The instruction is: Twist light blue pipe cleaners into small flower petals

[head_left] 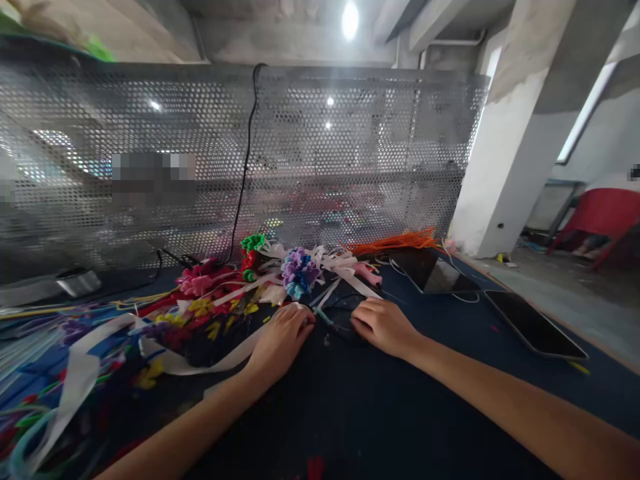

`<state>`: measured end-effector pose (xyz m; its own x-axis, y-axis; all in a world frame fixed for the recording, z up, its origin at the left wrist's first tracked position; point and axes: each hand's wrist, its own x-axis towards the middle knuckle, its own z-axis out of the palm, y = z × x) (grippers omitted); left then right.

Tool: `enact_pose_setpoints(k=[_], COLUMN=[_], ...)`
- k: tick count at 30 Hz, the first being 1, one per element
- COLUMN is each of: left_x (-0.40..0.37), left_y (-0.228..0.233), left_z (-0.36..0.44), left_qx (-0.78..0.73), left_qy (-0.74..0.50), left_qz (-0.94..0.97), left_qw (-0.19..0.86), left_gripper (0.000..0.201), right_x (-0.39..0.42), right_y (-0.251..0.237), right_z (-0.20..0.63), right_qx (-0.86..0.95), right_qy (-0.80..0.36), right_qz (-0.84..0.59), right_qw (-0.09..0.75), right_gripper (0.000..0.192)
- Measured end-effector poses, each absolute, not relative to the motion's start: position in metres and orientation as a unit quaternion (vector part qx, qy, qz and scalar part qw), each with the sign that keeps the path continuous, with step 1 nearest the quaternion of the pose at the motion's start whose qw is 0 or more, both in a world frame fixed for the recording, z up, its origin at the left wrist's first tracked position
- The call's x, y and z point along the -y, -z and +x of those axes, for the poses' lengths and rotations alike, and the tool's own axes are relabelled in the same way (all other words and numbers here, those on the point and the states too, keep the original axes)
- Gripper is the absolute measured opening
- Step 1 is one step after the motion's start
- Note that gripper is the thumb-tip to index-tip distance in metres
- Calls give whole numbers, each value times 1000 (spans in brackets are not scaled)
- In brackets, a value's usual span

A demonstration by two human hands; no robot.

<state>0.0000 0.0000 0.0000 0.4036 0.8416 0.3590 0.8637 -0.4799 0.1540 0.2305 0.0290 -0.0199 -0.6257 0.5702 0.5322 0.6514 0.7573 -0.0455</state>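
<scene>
Your left hand (281, 339) and right hand (381, 325) curled knuckles-up, near together on dark tabletop (380, 413), fingertips pinching thin strip (325, 319); grip itself hidden; ribbon flowers (299, 272) heaped just beyond, within reach

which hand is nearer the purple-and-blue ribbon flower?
Left. The left hand lies just below the purple-and-blue ribbon flower, slightly to its left; the right hand rests farther off, below and to its right.
</scene>
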Motion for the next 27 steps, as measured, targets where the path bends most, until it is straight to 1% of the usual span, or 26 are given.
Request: enact_pose_setpoints(k=[4,6,10,11,13,16,17,20,24,27], left_x=[3,5,9,11,13,16,17,20,25,28], left_y=[6,7,2,0,-4,-7,-7,-6,-5,-5], left_z=[4,7,10,10,12,14,15,15,17,20], left_qx=[509,502,496,490,468,438,433,441,485,508], left_qy=[151,154,176,173,167,177,186,232,280,282], left_qz=[-839,-836,-827,-830,-843,-862,-865,-862,-828,-811], left_qw=[120,157,197,202,205,185,173,97,-34,-71], left_gripper=[15,19,37,37,30,13,10,14,15,16], right_x=[-25,-22,-16,-15,-12,-10,-10,-10,-11,-9], right_y=[17,16,20,20,20,17,16,15,18,20], right_z=[225,221,213,212,211,215,217,223,224,221], right_qx=[906,911,919,919,918,911,908,899,900,907], right_qy=[52,49,84,97,118,136,141,144,112,81], right_qz=[-327,-319,-303,-300,-297,-306,-310,-323,-316,-280], right_qw=[264,256,237,235,235,241,244,257,279,303], right_gripper=[22,21,12,13,14,15,16,16,23,23])
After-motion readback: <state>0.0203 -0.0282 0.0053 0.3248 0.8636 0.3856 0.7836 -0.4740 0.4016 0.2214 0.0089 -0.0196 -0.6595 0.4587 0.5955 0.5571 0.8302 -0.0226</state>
